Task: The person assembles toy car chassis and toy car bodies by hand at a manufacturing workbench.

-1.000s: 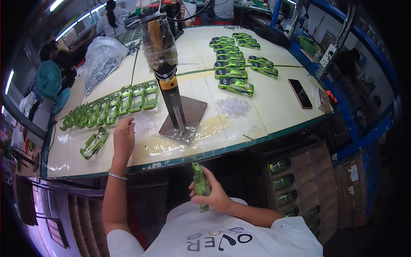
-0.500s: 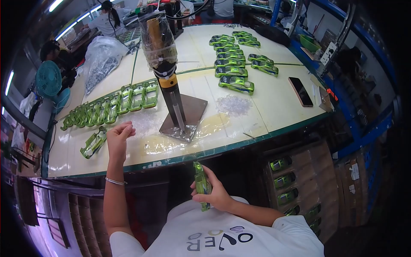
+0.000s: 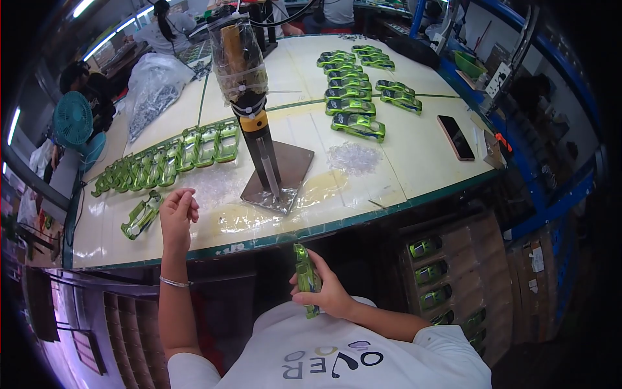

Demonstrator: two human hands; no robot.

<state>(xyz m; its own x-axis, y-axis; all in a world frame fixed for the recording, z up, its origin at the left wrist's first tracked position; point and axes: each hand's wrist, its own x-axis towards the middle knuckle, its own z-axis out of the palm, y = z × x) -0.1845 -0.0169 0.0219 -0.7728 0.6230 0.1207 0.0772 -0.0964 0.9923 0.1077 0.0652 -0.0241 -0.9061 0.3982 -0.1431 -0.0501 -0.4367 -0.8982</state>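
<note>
In my right hand [image 3: 328, 292] is a green toy car body [image 3: 304, 280], held upright on its end in front of my shirt, just off the table's near edge. My left hand [image 3: 177, 214] is raised over the left part of the table with its fingers curled and thumb pressed in; anything in them is too small or hidden to make out. Beside it lies a loose green car shell [image 3: 140, 217], open side up. A pile of small clear plastic parts [image 3: 220, 185] spreads just past my left fingers. Behind that runs a row of upturned green car shells [image 3: 173, 161].
A press-like tool [image 3: 258, 129] stands on a metal plate [image 3: 295, 162] mid-table. Right of it are another clear-parts pile [image 3: 354, 159], rows of green car bodies [image 3: 348, 107] and a phone [image 3: 455, 138]. A compartment tray with cars [image 3: 466, 279] sits low at right.
My left hand has shifted slightly down and left, its fingers curling in more. My right hand and its car body have barely moved.
</note>
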